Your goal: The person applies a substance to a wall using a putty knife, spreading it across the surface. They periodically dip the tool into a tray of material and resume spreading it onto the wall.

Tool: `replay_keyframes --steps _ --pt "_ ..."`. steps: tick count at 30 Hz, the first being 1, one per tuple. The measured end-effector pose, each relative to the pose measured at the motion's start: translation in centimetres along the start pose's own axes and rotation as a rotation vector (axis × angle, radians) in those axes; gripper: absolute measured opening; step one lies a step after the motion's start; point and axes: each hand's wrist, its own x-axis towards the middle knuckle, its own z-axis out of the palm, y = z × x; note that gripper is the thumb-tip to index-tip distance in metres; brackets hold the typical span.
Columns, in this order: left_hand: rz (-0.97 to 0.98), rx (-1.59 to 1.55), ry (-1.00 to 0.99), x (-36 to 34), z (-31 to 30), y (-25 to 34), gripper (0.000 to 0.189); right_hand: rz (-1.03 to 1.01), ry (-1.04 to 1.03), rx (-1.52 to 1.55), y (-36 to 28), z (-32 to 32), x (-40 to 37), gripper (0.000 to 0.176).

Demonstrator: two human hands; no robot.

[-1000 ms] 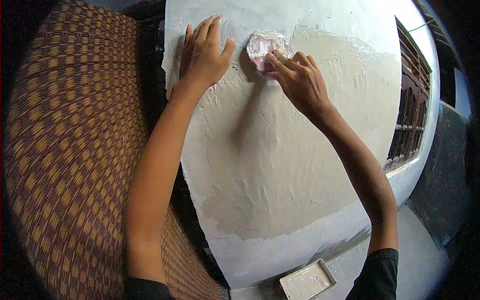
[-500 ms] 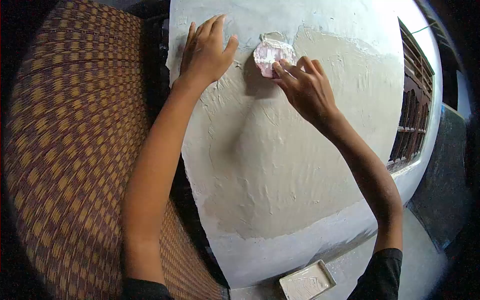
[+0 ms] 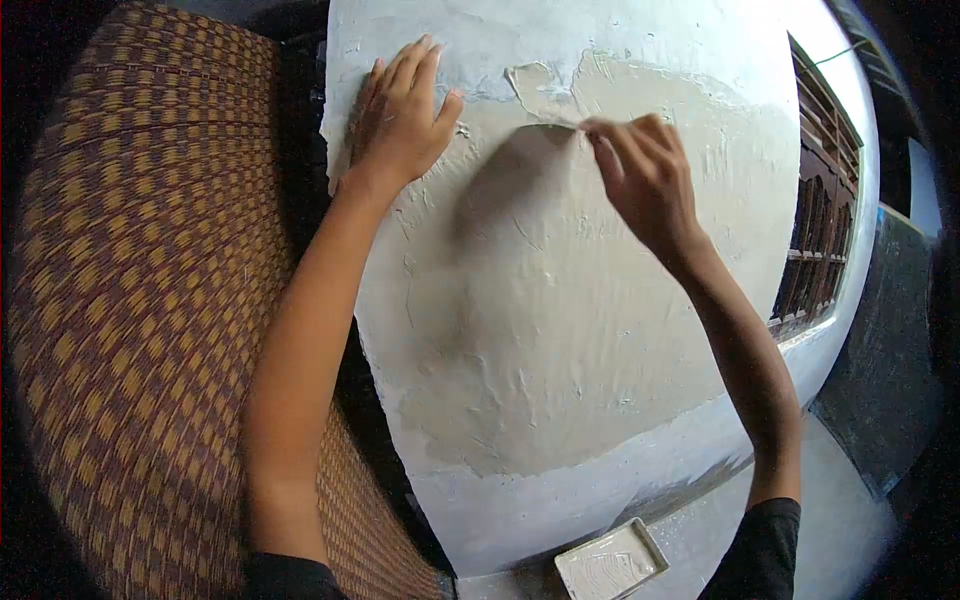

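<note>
Pinching with thumb and fingertips, our right hand point(image 3: 645, 170) holds a thin putty-coated scraper point(image 3: 555, 126) by its right end. We see the tool only edge-on, as a pale curved line, so we cannot tell its outline. It sits at the top of a broad patch of wet beige putty point(image 3: 560, 320) and throws a dark shadow on the putty just below. Whether its edge touches the surface or stands just off it, we cannot tell.

Our left hand point(image 3: 400, 110) lies flat and wide open on the curved white plastered wall point(image 3: 480, 40). Its fingers point upward, its palm rests at the patch's upper left margin, and it holds nothing. The two hands are near each other, with the scraper between them.

The putty runs down from the hands to a ragged lower border, with bare grey-white wall beneath it. Left of the wall, beside our left forearm, hangs a brown-and-yellow checked woven mat point(image 3: 150, 300). At the wall's right edge we see a dark wooden window grille point(image 3: 820, 240). At the foot of the wall, between our black sleeves point(image 3: 760, 550), lies a small rectangular white tray smeared with putty point(image 3: 612, 562).
</note>
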Motion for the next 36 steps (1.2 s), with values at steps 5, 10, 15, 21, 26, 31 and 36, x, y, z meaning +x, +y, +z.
replay_keyframes --steps 5,10,15,21,26,31,36 --pt "0.006 0.034 -0.016 -0.4 0.2 0.2 0.054 0.441 0.260 0.306 1.8 1.8 2.9 0.022" --pt "0.018 0.043 -0.027 -0.6 -0.2 0.4 0.051 0.528 0.225 0.512 3.2 5.9 5.0 0.033" --pt "0.048 0.042 -0.024 -1.0 -0.2 0.0 0.050 0.813 0.334 0.691 9.3 6.5 3.3 0.033" --pt "0.042 0.038 -0.014 -1.0 0.1 0.3 0.050 0.608 0.124 0.708 3.9 6.6 3.7 0.038" --pt "0.023 0.038 -0.036 -1.2 0.5 -0.1 0.053 0.843 0.312 0.750 9.4 5.9 2.3 0.036" --pt "0.007 0.027 -0.017 -1.2 0.8 0.3 0.053 0.593 0.088 0.584 4.5 6.0 1.9 0.037" --pt "0.009 0.048 -0.027 -1.5 0.8 0.5 0.053 0.803 0.385 0.859 8.4 5.6 1.7 0.031"
